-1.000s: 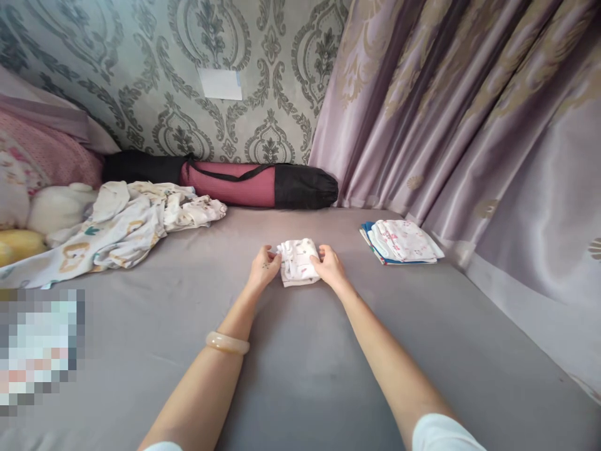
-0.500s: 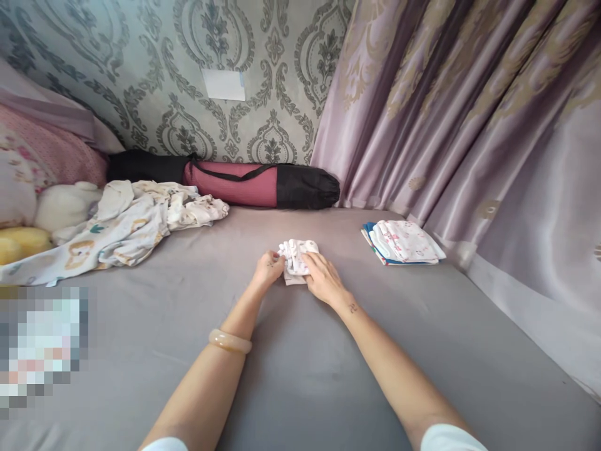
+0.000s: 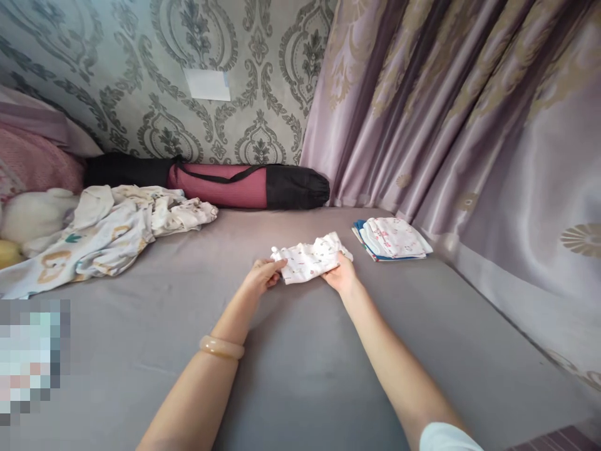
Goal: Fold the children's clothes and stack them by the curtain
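A small folded white garment (image 3: 307, 260) with a scattered print and a gathered upper edge is stretched between my two hands, just above the bed sheet. My left hand (image 3: 263, 274) pinches its left end between thumb and fingers. At the other end, my right hand (image 3: 341, 272) grips it, fingers underneath and partly hidden by the cloth. To the right of it lies a stack of folded cloths (image 3: 394, 238), a white one with pink print on top and blue showing below.
Crumpled printed baby clothes (image 3: 122, 232) lie at the left beside a white plush toy (image 3: 40, 216). A pink and black rolled bag (image 3: 216, 185) runs along the wall. Purple curtains (image 3: 399, 106) hang on the right. A blurred patch (image 3: 28, 357) covers something at the lower left.
The garment has gone from a compact bundle to a wider strip held at both ends. My right hand has moved from on top of it to its right end. The view has turned slightly right.
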{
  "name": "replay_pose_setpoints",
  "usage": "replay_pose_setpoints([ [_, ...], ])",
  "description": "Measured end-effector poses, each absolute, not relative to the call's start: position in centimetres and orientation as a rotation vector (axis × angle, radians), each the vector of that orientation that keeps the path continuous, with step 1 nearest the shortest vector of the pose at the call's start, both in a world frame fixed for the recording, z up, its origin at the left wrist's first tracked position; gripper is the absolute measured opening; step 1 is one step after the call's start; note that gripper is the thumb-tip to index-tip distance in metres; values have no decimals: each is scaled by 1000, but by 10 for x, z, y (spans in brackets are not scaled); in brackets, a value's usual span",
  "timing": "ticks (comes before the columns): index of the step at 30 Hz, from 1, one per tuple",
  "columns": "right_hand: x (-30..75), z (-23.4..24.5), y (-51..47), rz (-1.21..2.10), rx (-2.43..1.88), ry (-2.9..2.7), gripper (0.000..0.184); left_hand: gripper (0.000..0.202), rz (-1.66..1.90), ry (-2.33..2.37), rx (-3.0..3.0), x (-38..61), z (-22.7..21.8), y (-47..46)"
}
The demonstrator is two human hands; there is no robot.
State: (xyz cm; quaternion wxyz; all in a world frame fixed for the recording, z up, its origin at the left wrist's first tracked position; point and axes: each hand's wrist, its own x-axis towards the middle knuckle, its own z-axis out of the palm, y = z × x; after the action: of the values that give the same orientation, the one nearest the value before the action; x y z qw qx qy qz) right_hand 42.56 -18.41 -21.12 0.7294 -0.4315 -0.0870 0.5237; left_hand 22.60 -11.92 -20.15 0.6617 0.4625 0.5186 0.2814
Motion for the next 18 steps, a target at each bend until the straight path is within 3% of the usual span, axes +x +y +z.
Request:
replay_pose_setpoints([
  [2,425,-209,-187,1210,-959,-106,23,24,664,1151,1030,228,-200,-120],
  [7,414,-199,-194,1233,-944,-22,41,11,804,952,903,235,-189,-129],
  [11,407,-197,-196,1305,-914,-91,41,20,810,772,693,242,-174,-138],
  [14,405,-199,-195,1271,-848,-180,52,26,849,701,674,247,-168,-146],
  [18,416,-198,-203,1219,-839,-201,59,21,894,683,704,256,-165,-160],
])
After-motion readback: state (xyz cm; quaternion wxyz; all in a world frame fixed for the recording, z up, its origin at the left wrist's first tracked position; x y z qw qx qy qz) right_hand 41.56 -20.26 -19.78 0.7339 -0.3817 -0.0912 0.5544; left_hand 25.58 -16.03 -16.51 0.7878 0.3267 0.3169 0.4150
